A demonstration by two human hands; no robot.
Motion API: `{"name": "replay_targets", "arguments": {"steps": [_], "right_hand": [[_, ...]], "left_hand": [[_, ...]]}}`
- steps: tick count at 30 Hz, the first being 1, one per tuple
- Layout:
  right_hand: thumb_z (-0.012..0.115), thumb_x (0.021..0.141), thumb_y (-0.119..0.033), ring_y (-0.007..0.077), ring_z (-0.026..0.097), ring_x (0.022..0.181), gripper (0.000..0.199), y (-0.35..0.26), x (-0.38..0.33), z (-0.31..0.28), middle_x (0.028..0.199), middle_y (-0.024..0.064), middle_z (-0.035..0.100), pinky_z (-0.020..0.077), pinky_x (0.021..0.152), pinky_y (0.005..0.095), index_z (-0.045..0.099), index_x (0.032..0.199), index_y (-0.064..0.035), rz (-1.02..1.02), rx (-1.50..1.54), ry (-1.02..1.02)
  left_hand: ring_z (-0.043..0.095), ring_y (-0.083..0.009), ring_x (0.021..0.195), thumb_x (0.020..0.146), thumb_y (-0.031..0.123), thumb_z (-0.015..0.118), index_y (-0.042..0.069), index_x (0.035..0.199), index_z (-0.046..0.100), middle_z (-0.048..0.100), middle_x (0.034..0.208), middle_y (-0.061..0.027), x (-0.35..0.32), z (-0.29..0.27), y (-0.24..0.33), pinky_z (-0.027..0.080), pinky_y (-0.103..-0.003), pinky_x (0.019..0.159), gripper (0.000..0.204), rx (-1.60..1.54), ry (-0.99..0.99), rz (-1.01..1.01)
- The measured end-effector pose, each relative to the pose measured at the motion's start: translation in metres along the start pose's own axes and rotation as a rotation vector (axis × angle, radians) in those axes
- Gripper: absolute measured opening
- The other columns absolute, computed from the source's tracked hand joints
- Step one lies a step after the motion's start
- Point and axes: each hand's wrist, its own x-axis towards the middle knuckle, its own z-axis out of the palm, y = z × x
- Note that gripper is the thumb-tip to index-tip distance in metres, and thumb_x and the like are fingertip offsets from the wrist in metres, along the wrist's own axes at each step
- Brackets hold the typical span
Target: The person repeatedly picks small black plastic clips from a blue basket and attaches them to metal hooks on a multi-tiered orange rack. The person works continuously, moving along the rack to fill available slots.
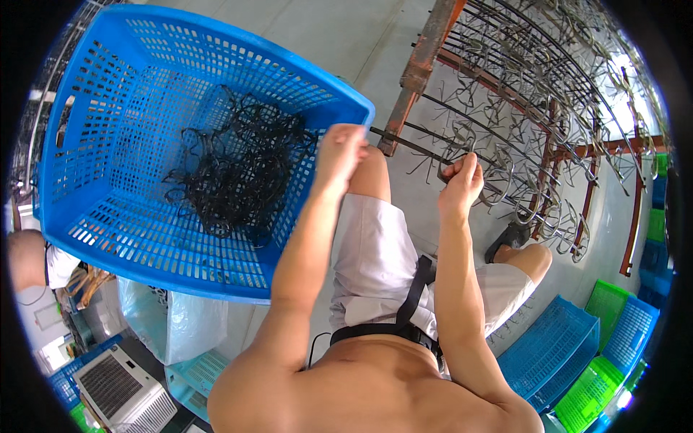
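My left hand rests at the rim of the blue slotted basket, fingers curled narrow; I cannot tell whether it holds anything. A tangle of black frames lies inside that basket, near its right wall. My right hand, right of the basket, pinches 1 thin wire piece against the rusty hanging rack.

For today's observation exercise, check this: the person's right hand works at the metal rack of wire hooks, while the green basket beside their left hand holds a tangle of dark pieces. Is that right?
Not quite. In the head view the basket beside the left hand is blue, not green. It holds the tangle of dark pieces, and the right hand works at the metal rack.
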Motion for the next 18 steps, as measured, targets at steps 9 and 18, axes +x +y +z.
{"name": "replay_targets", "arguments": {"steps": [9, 18], "right_hand": [[0.047, 0.094, -0.025, 0.0110, 0.048, 0.049, 0.021, -0.001, 0.004, -0.006, 0.064, 0.0035, 0.050, 0.0408, 0.047, 0.0247, 0.046, 0.092, -0.0035, -0.048, -0.204, -0.079], [0.042, 0.095, -0.026, 0.0378, 0.054, 0.087, 0.030, 0.044, -0.061, -0.071, 0.093, 0.0201, 0.057, 0.0437, 0.078, 0.0402, 0.053, 0.099, 0.0016, -0.170, -0.823, -0.154]], "left_hand": [[0.043, -0.0355, 0.119, 0.081, 0.056, 0.052, 0.001, 0.136, 0.032, 0.046, 0.129, -0.0195, 0.088, -0.120, -0.082, 0.034, -0.044, 0.098, 0.081, 0.907, 0.196, -0.202], [0.031, -0.0314, 0.129, 0.077, 0.068, 0.047, 0.012, 0.140, 0.032, 0.041, 0.137, -0.0159, 0.097, -0.140, -0.068, 0.011, -0.055, 0.105, 0.085, 0.339, -0.128, -0.348]]}}
